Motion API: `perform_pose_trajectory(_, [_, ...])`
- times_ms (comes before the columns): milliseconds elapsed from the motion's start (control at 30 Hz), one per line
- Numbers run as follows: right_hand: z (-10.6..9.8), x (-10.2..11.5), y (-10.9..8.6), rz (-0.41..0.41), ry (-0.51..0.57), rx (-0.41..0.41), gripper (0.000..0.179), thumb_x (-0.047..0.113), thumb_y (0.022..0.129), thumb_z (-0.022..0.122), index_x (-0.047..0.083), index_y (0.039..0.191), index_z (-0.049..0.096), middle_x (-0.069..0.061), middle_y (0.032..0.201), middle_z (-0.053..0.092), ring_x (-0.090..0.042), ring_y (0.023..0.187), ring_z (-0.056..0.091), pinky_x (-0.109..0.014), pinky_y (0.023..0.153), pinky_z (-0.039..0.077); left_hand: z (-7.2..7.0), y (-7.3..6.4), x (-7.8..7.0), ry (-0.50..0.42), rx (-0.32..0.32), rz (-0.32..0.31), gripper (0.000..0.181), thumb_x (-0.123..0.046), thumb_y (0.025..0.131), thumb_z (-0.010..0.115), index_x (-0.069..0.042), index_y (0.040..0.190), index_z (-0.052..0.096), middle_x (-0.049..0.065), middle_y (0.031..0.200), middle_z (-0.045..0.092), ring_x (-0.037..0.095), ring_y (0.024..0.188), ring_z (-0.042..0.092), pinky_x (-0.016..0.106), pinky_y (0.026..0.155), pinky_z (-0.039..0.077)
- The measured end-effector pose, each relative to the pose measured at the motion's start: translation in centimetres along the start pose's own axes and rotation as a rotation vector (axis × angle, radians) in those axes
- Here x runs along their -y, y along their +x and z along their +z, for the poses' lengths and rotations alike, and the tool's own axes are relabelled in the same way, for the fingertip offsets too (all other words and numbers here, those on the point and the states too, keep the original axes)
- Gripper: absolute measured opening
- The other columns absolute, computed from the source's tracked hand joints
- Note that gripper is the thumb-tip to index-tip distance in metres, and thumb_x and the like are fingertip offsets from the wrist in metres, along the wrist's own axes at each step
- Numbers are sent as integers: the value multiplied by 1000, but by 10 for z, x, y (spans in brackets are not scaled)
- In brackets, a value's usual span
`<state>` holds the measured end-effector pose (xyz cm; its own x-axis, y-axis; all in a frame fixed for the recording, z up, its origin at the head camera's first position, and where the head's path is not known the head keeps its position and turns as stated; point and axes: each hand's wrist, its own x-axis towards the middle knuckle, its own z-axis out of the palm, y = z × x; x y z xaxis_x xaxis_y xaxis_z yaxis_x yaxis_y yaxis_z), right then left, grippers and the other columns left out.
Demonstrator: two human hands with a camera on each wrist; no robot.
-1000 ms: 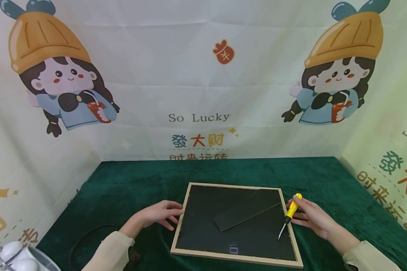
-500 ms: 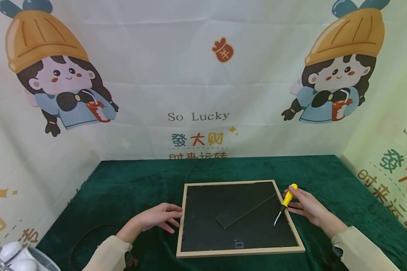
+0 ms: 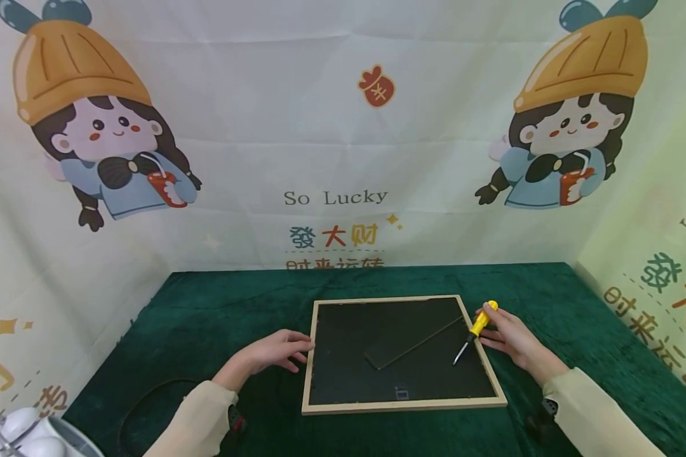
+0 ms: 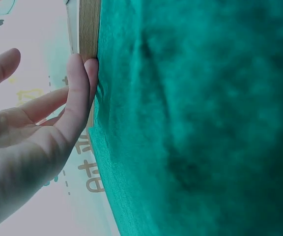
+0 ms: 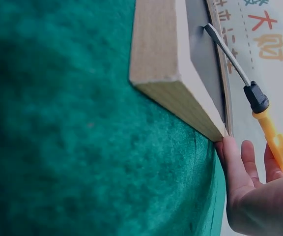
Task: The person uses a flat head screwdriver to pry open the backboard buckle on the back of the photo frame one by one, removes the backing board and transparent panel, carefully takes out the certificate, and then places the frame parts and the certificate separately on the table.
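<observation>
A picture frame (image 3: 403, 401) with a pale wooden border lies back side up, its black backing board (image 3: 354, 343) showing. A folded stand flap (image 3: 414, 348) and a small metal hanger (image 3: 401, 394) are on the backing. My left hand (image 3: 277, 350) is at the left border; in the left wrist view its fingertips (image 4: 76, 64) touch the wooden side, fingers extended. Between thumb and fingers, my right hand (image 3: 511, 336) holds a yellow-handled screwdriver (image 3: 483, 320), its metal shaft slanting down over the backing. Other fingers of that hand touch the frame's right edge (image 5: 200, 108).
Dark green cloth (image 3: 251, 292) covers the table. A white printed curtain (image 3: 234, 127) encloses the back and sides. At the lower left are a container (image 3: 71, 435) with white rounded things (image 3: 20, 422) and a thin dark cable (image 3: 143, 400).
The picture frame has slid away from me and turned so its near edge lies more level. Both hands moved along with it, the right one still holding the screwdriver.
</observation>
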<state>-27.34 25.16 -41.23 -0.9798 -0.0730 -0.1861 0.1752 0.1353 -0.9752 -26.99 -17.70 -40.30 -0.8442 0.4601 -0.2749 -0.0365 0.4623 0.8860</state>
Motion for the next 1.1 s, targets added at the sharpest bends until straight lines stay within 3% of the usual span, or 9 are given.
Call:
perform_pose_trajectory(233, [0, 0, 7, 2, 1, -22, 61, 45, 92, 34, -7, 125, 31, -18, 111, 42, -20, 93, 54, -34, 80, 46, -1, 10, -3, 20, -68, -26, 46, -24, 91, 49, 11, 119, 44, 20, 113, 51, 28, 94, 54, 37, 72, 49])
perform_pose_trajectory(500, [0, -2, 13, 19, -18, -56, 65, 49, 91, 32, -5, 127, 31, -20, 117, 38, -19, 92, 53, -31, 79, 46, -2, 15, -4, 43, -76, -40, 48, -26, 91, 49, 11, 121, 43, 20, 115, 50, 28, 95, 54, 37, 71, 49])
perform_pose_trajectory(633, [-1, -1, 13, 14, -25, -48, 67, 50, 90, 33, -6, 127, 30, -21, 117, 39, -22, 94, 53, -32, 78, 46, 0, 13, -2, 117, -81, -21, 46, -24, 90, 51, 10, 120, 45, 17, 112, 52, 25, 92, 54, 36, 69, 50])
perform_pose_trajectory(833, [-6, 11, 3, -52, -136, -10, 66, 47, 92, 35, -9, 128, 31, -22, 111, 44, -26, 94, 51, -33, 76, 48, 8, 1, -6, 276, -53, 11, 46, -23, 88, 54, 10, 119, 46, 16, 107, 54, 23, 89, 54, 36, 66, 50])
perform_pose_trajectory(933, [-7, 21, 0, -88, -161, -5, 64, 44, 92, 37, -9, 126, 33, -19, 106, 47, -18, 85, 53, -30, 74, 48, 12, -9, -5, 310, -47, 31, 48, -23, 87, 56, 11, 119, 46, 16, 106, 55, 22, 85, 56, 35, 63, 50])
perform_pose_trajectory(1100, [-5, 32, 3, -157, -175, -24, 64, 43, 90, 43, -10, 125, 34, -24, 111, 47, -21, 86, 57, -26, 73, 48, 19, -23, -1, 433, -16, 152, 47, -25, 83, 62, 7, 115, 49, 12, 101, 56, 22, 85, 55, 37, 69, 47])
